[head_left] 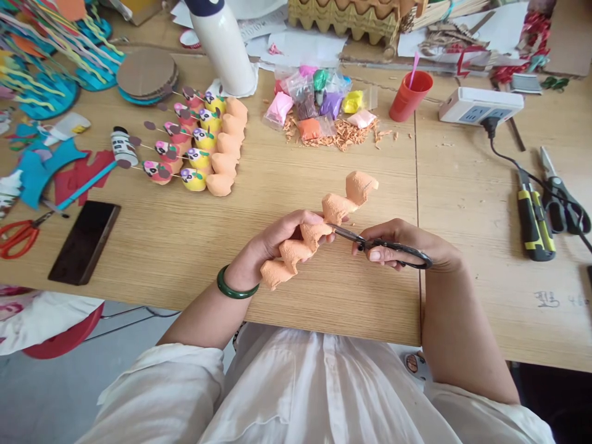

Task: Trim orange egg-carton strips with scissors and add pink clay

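My left hand (296,231) is closed around a strip of orange-painted egg carton cups (296,253), which slants up to the right above the table's front. My right hand (393,243) grips a pair of black-handled scissors (402,248), and its blades point left against the strip's edge near my left fingertips. Whether the blades are parted I cannot make out. Farther back lies a similar orange strip (228,145), beside rows of decorated yellow cups (200,158) and pink-and-red cups (160,171) with sticks and brown discs.
Bagged coloured clay (330,105) lies on orange shavings (342,137) near a red cup (411,95). A white power strip (481,106), a yellow-black cutter (535,222) and more scissors (562,194) lie right. A phone (84,242) and red-handled scissors (21,237) are left; a white bottle (224,49) stands behind.
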The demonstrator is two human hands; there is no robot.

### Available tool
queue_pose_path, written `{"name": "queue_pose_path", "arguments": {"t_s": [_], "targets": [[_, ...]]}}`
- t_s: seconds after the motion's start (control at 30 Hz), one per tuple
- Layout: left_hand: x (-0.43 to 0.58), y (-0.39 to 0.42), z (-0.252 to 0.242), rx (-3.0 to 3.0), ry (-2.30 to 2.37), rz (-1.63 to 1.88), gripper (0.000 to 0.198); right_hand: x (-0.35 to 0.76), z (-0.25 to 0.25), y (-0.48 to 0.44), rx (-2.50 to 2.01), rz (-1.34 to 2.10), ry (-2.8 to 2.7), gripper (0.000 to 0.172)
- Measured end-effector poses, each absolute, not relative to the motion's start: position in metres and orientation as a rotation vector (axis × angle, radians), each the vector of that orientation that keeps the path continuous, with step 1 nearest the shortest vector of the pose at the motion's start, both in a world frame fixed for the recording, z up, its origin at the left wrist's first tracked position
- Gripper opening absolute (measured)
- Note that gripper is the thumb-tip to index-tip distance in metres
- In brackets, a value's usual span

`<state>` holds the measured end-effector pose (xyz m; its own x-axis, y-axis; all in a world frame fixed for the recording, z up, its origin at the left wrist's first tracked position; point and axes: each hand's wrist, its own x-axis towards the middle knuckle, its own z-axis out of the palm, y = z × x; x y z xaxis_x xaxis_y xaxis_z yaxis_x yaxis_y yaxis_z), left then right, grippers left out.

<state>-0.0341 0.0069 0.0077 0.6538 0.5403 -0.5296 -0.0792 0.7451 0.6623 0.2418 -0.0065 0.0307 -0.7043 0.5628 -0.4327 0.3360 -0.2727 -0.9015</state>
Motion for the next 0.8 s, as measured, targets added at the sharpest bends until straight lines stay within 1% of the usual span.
{"name": "queue_pose_path", "arguments": {"t_s": [0.13, 0.3, 0.47, 0.57, 0.63, 0.73, 0.8], "targets": [[-0.033, 0.009, 0.008, 0.694, 0.761, 0.422, 0.038, 0.24, 0.036, -0.007, -1.205, 2.003, -1.851, 0.056], [-0.032, 0.01, 0.008, 0.687, 0.811, 0.459, 0.037, 0.241, 0.037, -0.007, -1.187, 1.976, -1.873, 0.053], [-0.03, 0.014, 0.008, 0.591, 0.78, 0.546, 0.049, 0.242, 0.033, -0.007, -1.245, 1.921, -1.844, 0.05], [-0.028, 0.016, 0.008, 0.572, 0.774, 0.626, 0.051, 0.239, 0.034, -0.008, -1.294, 1.881, -1.8, 0.052], [-0.026, 0.016, 0.007, 0.588, 0.817, 0.674, 0.047, 0.236, 0.036, -0.009, -1.297, 1.871, -1.772, 0.054], [-0.024, 0.014, 0.005, 0.645, 0.912, 0.722, 0.033, 0.233, 0.038, -0.01, -1.274, 1.873, -1.74, 0.055], [-0.022, 0.014, 0.004, 0.688, 0.941, 0.749, 0.028, 0.232, 0.039, -0.01, -1.262, 1.88, -1.742, 0.054]]}}
